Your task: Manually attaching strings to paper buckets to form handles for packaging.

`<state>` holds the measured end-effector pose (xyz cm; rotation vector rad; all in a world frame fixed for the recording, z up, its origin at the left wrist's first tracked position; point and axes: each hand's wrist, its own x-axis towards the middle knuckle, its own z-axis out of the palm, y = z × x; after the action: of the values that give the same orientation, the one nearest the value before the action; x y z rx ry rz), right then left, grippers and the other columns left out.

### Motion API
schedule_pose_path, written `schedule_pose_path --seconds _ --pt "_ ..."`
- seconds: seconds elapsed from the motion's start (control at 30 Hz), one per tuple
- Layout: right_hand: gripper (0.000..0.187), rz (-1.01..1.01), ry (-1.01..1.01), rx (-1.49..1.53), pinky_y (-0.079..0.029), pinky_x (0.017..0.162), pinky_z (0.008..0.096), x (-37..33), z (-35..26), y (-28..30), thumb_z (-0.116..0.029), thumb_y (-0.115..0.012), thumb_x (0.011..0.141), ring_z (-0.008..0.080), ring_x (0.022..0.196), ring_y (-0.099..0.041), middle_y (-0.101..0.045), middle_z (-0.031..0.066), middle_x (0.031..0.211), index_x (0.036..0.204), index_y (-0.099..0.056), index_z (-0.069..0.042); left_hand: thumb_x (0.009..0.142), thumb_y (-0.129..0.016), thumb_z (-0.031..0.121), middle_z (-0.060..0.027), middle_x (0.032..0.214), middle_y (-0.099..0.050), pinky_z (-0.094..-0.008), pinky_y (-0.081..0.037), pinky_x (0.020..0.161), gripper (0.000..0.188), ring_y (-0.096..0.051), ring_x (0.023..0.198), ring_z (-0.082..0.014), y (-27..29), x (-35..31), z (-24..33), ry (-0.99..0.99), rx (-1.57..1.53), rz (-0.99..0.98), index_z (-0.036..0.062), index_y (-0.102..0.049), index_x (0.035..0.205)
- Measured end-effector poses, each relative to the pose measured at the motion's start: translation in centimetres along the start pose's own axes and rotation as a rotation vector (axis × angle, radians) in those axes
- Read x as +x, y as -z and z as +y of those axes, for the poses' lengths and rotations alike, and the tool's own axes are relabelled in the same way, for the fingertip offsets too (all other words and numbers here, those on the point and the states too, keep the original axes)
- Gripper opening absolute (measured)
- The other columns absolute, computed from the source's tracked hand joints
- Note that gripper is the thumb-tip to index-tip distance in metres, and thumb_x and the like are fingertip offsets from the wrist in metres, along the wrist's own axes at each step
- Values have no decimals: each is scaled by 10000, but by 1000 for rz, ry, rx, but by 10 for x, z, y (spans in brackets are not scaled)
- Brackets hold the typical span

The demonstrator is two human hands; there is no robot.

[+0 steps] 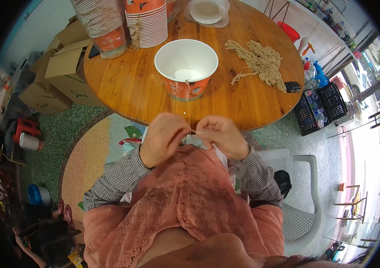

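Observation:
A white paper tub [175,89] with an orange printed outside stands near the front edge of the round wooden table [123,91]. A thin tan string [188,103] hangs from its near rim down to my hands. My left hand [164,137] is closed in a pinch on the string, just off the table edge. Close beside it, my right hand [223,135] pinches the string too, its fingers bent. Between the hands the string's end is too small to make out. Something whitish shows below the fingers, partly hidden.
A tangled heap of tan string [263,62] lies at the right, beside a small black object [292,87]. Stacked tubs [147,31] and plastic-wrapped tubs [103,29] stand back left. Wrapped white round items [207,12] lie behind. Cardboard boxes [67,67] and a chair [306,214] flank the table.

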<state>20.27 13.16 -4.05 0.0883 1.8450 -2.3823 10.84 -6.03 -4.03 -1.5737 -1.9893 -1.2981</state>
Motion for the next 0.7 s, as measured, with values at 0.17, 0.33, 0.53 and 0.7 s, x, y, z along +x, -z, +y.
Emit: schedule_pose_path --seconds 0.17,0.33,0.53,0.7 --pt "153 -1 332 12 -340 410 221 -1 -92 -3 -151 -597 920 90 499 -465 -460 5 620 954 -533 -17 801 -649 -37 -162 1141 -585 -303 -503 694 416 -627 781 -246 12 39 -34 167 1 104 29 -548 1199" --pt "146 -283 497 -11 -422 490 239 38 -172 -42 -181 -553 953 117 586 -520 -457 5 681 946 -533 -37 799 -664 -1 -159 1080 -602 -339 -508 736 383 -620 819 -275 -12 42 -72 197 39 111 9 -546 1163" --pt "106 204 907 -78 -506 570 265 69 -265 -6 -179 -554 951 135 622 -590 -564 11 698 922 -532 -80 752 -745 134 -133 877 -572 -357 -478 708 316 -576 795 -289 7 55 -66 98 65 -55 1 -543 956" --pt "142 282 876 -35 -536 628 307 85 -257 100 -224 -576 941 183 676 -612 -578 27 715 940 -544 -85 737 -772 268 -120 769 -498 -343 -420 624 371 -501 690 -264 58 56 -70 -2 14 -289 20 -500 788"
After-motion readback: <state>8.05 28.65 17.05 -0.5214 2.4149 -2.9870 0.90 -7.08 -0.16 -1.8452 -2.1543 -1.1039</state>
